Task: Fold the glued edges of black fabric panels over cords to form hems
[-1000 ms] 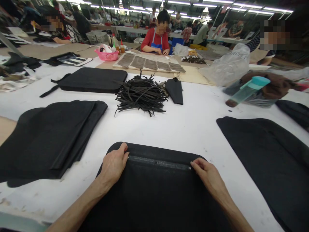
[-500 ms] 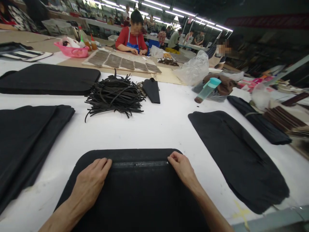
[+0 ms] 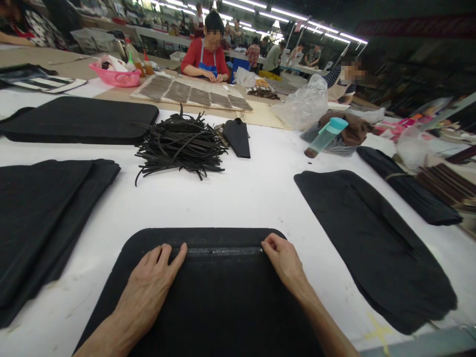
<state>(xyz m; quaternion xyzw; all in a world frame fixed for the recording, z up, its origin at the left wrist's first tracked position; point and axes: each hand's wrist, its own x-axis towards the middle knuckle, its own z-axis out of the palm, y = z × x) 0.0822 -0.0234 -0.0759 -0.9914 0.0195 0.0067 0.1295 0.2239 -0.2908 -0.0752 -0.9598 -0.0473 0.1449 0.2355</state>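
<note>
A black rounded panel lies in front of me on the white table. Along its far edge runs a narrow shiny strip, lying between my two hands. My left hand rests flat on the panel at the strip's left end, fingers apart and thumb stretched toward the strip. At the right end, my right hand is closed in a pinch, thumb against forefinger. A tiny white bit shows by those fingertips; what they grip is too small to make out.
Black thin strips lie heaped beyond the panel. Black pieces sit left, far left and right. A teal-capped bottle lies near plastic bags. Across the table sits a person in red.
My left hand has shifted slightly right, and its thumb has spread away from the fingers. My right hand keeps its pinch at the strip's right end. The view has moved a little.
</note>
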